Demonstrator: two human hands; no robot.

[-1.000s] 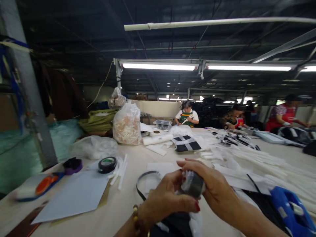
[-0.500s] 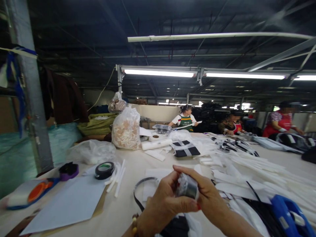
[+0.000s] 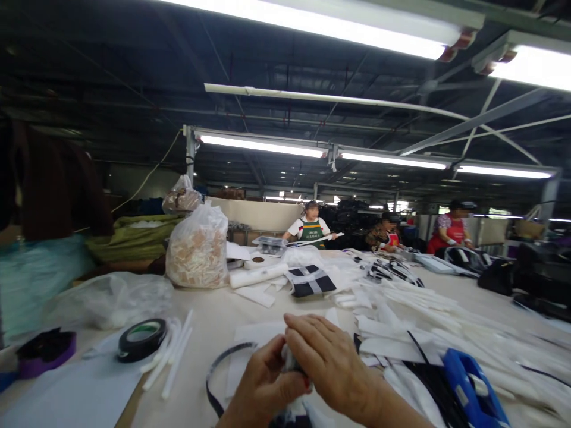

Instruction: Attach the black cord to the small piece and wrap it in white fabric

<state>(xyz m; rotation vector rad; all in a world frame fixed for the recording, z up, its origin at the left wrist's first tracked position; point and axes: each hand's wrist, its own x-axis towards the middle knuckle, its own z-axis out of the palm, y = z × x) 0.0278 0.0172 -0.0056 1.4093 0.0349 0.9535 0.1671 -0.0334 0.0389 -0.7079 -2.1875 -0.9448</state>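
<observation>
At the near edge, the left hand (image 3: 263, 389) and the right hand (image 3: 332, 365) were brought together just above the surface (image 3: 214, 309). A small grey roll (image 3: 289, 356) was gripped between them. The right fingers (image 3: 306, 333) were curled over its top and far side, and the left fingers (image 3: 279, 380) were closed against its left and near side. Only a pale sliver of it was left showing in the gap between the two hands.

A black strap (image 3: 218, 371) was looped on the surface just left of the hands. A blue tool (image 3: 473, 386) was laid to their right, near a heap of white strips (image 3: 423, 309). Farther left, a black tape roll (image 3: 141, 339) was set beside some white sticks (image 3: 173, 356), with a purple item (image 3: 44, 351) at the left edge.

Beyond these, a clear plastic bag (image 3: 111, 300) and a filled bag of pale pieces (image 3: 198, 249) were seen. A black-and-white fabric piece (image 3: 311, 280) was spread near the middle. At the far end, a person in a green apron (image 3: 311, 227) and a person in red (image 3: 450, 229) were occupied with their own work.
</observation>
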